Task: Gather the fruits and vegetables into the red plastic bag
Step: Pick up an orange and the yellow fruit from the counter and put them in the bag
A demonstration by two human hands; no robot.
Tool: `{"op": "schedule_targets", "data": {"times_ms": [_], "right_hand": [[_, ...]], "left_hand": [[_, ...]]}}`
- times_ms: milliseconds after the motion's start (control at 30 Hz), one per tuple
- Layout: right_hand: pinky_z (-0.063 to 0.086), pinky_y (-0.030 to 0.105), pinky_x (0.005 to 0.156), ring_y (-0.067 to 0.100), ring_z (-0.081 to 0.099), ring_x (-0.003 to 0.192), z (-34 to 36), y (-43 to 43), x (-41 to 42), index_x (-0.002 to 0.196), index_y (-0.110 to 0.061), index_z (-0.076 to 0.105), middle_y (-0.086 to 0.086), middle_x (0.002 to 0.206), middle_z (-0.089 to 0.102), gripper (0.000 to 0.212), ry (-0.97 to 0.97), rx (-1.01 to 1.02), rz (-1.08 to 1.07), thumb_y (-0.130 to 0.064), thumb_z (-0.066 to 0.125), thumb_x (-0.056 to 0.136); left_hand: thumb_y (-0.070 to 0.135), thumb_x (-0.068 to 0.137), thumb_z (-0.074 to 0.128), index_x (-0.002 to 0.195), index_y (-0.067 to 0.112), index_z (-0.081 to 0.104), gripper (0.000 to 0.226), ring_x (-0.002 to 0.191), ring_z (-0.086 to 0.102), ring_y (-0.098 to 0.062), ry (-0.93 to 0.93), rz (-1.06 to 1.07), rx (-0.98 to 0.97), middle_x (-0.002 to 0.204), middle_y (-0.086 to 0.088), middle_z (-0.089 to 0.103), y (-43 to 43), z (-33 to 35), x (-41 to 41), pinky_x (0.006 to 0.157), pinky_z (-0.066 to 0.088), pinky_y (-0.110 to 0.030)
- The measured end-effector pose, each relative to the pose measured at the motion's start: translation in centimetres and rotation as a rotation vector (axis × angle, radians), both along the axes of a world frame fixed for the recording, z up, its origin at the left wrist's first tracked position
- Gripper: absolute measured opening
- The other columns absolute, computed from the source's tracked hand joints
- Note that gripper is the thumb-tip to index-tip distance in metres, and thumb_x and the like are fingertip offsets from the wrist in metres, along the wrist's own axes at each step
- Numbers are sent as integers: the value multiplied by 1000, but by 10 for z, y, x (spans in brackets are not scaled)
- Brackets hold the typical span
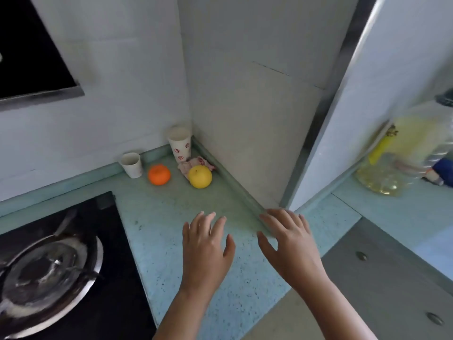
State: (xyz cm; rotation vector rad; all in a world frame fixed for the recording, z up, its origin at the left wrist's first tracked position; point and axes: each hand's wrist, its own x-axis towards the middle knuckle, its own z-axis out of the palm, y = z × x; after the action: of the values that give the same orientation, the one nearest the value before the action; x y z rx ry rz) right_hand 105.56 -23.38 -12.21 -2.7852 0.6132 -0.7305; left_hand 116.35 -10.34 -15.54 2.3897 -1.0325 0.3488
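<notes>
Your left hand [206, 244] is held flat, palm down, fingers spread and holding nothing, over the middle of the countertop [159, 229]; your right hand [289, 244] is spread the same way just beside it, its fingertips over the low upstand [235, 190] that runs along the countertop's right edge. You cannot tell whether either palm touches the surface. Both fruits lie in the far corner, well apart from your hands: the orange [159, 174] near the back edge, and the yellow fruit [200, 176] to its right, close to the upstand and resting against a crumpled pinkish scrap [193, 164]. A small paper cup [132, 165] stands just left of the orange against the back edge, and a taller flowered cup [180, 144] stands right in the corner behind the scrap. Between your fingertips and the fruits the countertop is bare. Along its left edge sits the black hob [61, 266]; off the near right edge is a grey drawer front [392, 278].
</notes>
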Motion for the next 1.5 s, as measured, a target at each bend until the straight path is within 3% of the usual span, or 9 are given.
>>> {"op": "schedule_targets", "data": {"times_ms": [100, 267, 467, 667, 800, 1033, 1133, 1267, 1500], "right_hand": [[48, 46, 83, 28, 60, 95, -9, 1, 40, 102, -14, 65, 4, 102, 65, 38, 18, 3, 75, -37, 43, 83], [49, 43, 81, 28, 61, 91, -19, 1, 89, 101, -15, 65, 4, 100, 66, 37, 28, 33, 162, -37, 43, 81], [51, 44, 77, 29, 63, 88, -28, -10, 142, 99, -14, 66, 5, 99, 68, 36, 42, 69, 201, -35, 49, 77], [52, 45, 76, 35, 63, 86, -44, -32, 201, 101, -10, 66, 11, 99, 67, 39, 76, 128, 245, -33, 46, 76], [51, 48, 78, 36, 63, 89, -62, -46, 234, 103, -8, 65, 14, 103, 66, 45, 117, 122, 247, -36, 43, 75], [49, 50, 82, 40, 57, 100, -94, -63, 273, 110, -10, 61, 19, 115, 59, 47, 142, 179, 220, -37, 47, 73], [48, 54, 84, 43, 52, 108, -108, -63, 285, 114, -12, 60, 19, 124, 55, 49, 185, 238, 212, -33, 58, 70], [47, 59, 82, 45, 48, 112, -124, -64, 297, 115, -13, 57, 20, 129, 50, 50, 211, 259, 228, -27, 69, 68], [46, 47, 84, 37, 40, 119, -138, -71, 312, 124, -17, 52, 14, 137, 41, 60, 166, 300, 199, -25, 76, 70]], "left_hand": [[33, 81, 45, 103, 8, 67, 40, 106, 59, -35, 2, 79, 17, 106, -11, 65, 9, -10, 28, 87, 46, -57], [16, 67, 78, 102, 3, 66, 39, 104, 59, -39, 17, 193, 38, 104, -15, 64, 16, -21, 64, 86, 44, -60], [32, 80, 47, 106, 5, 62, 41, 102, 58, -32, 141, 246, -132, 104, -10, 63, 15, -24, 107, 88, 44, -45], [11, 71, 72, 102, 3, 64, 33, 99, 58, -34, 88, 320, -107, 101, -12, 64, 11, -33, 160, 85, 48, -47], [29, 78, 47, 102, 4, 63, 39, 99, 58, -33, 149, 329, -87, 102, -12, 64, 0, -47, 194, 85, 47, -45], [33, 77, 43, 109, 5, 60, 46, 107, 55, -37, 226, 314, 50, 114, -16, 60, -17, -78, 240, 90, 42, -48], [32, 77, 45, 110, 5, 59, 45, 107, 55, -41, 215, 305, 84, 117, -21, 59, -23, -91, 252, 89, 45, -53], [18, 69, 73, 111, 3, 57, 47, 109, 53, -46, 179, 303, 142, 119, -24, 56, -28, -106, 269, 88, 45, -56], [19, 65, 80, 120, 5, 55, 61, 117, 47, -49, 177, 338, 162, 129, -25, 51, -39, -119, 294, 91, 39, -61]]}}
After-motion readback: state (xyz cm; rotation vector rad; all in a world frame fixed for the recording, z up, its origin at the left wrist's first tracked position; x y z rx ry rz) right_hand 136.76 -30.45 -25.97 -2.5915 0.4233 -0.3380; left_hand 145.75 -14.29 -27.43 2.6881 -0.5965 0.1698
